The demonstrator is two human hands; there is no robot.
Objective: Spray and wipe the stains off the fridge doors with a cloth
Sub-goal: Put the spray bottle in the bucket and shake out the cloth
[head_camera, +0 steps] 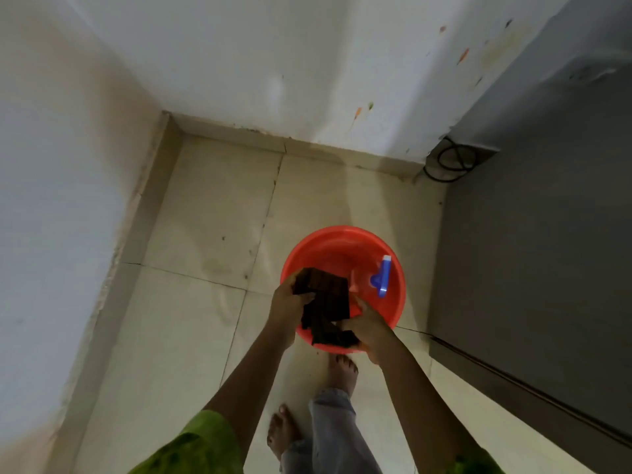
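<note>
Cloth [325,302] gripped by both hands over red basin [328,248].

Dark brown checked cloth [326,301], red-orange basin [333,249], blue spray bottle [383,277].

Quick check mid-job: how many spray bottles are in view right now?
1. The blue spray bottle sits inside the red basin, at its right side, untouched. The left hand and right hand hold the dark cloth over the basin, so another could be hidden beneath.
</note>
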